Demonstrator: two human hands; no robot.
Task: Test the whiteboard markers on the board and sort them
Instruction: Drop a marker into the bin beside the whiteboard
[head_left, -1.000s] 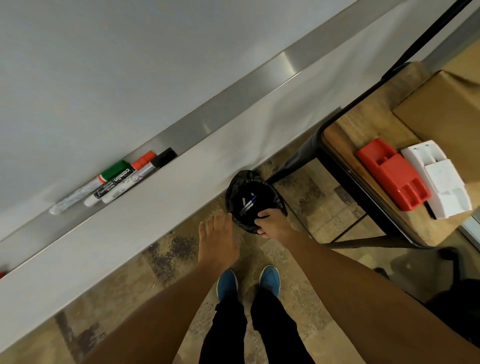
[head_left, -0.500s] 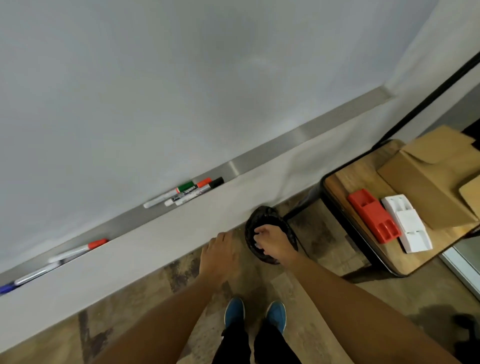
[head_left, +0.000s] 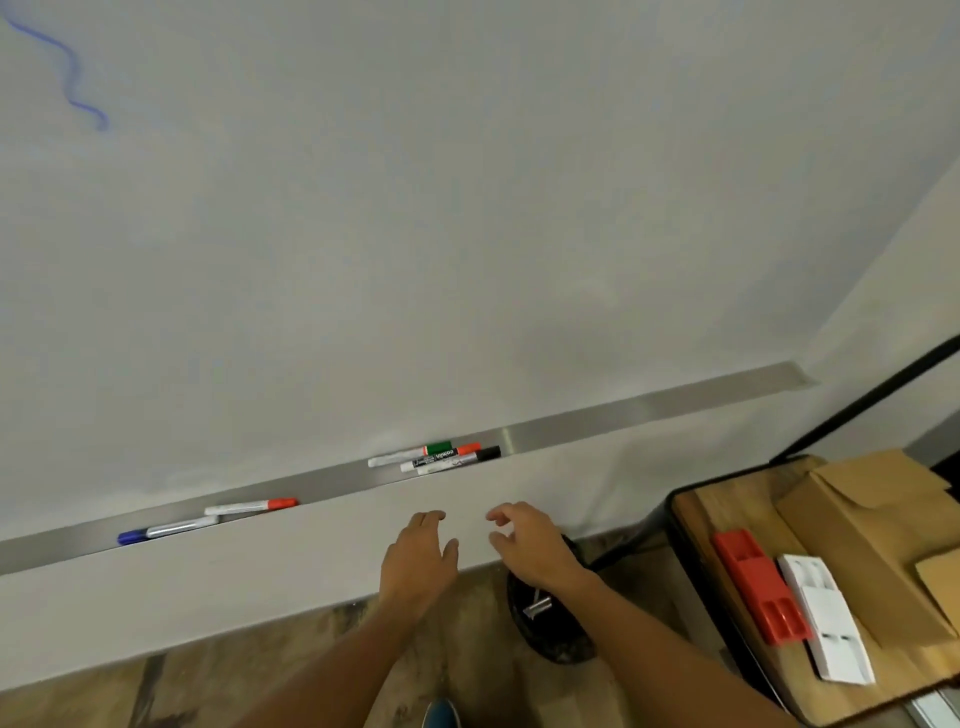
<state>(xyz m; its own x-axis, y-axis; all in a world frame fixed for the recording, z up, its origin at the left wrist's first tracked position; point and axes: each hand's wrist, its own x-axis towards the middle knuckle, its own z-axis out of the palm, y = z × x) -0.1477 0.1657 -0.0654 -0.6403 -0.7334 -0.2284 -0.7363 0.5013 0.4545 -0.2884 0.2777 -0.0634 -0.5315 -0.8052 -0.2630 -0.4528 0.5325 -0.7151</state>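
The board (head_left: 467, 208) fills the upper part of the view, and the ledge (head_left: 649, 410) runs along its lower edge from 8 o'clock up to 2 o'clock. Three markers (head_left: 436, 458) lie on the ledge close together near the centre. Two more markers (head_left: 208, 519) lie on it well apart from them, toward 8 o'clock, end to end. The left hand (head_left: 418, 564) and the right hand (head_left: 535, 548) are at 6 o'clock, before the ledge, side by side and apart. The bin (head_left: 550, 623) stands on the floor under the right hand, with a marker (head_left: 537, 607) inside. The table (head_left: 691, 525) is at 4 o'clock; two trays (head_left: 795, 613) lie on it side by side, and a box (head_left: 872, 530) is behind them.
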